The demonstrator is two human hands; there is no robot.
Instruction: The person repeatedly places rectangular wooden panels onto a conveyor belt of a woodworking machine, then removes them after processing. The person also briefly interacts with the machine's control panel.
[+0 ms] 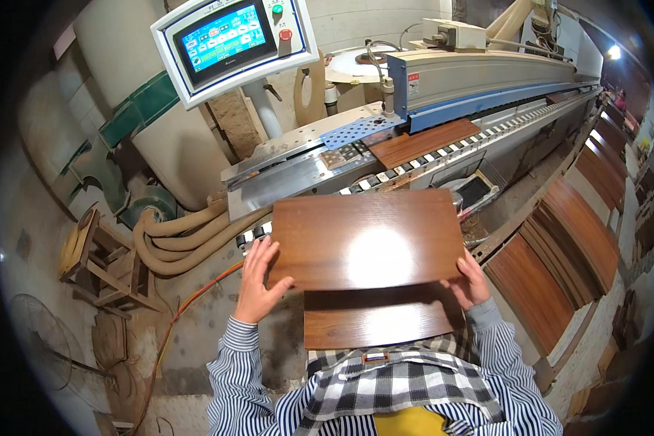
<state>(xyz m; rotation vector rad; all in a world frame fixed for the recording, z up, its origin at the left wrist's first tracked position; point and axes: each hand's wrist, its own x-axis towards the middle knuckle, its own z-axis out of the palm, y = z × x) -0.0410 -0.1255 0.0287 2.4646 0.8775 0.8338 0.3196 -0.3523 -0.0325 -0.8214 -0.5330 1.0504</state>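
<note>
A glossy brown wood-grain board (316, 240) is held level in front of me, a bright reflection on its face. My left hand (256, 285) grips its left edge, the thumb near the front corner. At the right end my right hand (470, 282) grips the near corner, some fingers hidden by the board. Below it, closer to my body, lies another brown board (374, 323). Beyond the held board, a further board (425, 143) sits in the edge-banding machine (479, 87), partly under its blue guard.
A control panel with a lit screen (225, 43) stands at the back left. A roller track (432, 156) runs along the machine. Stacked boards (559, 254) line the right. Hoses (185, 243) and a wooden stool (112, 261) are at left; an orange cable (189, 299) crosses the floor.
</note>
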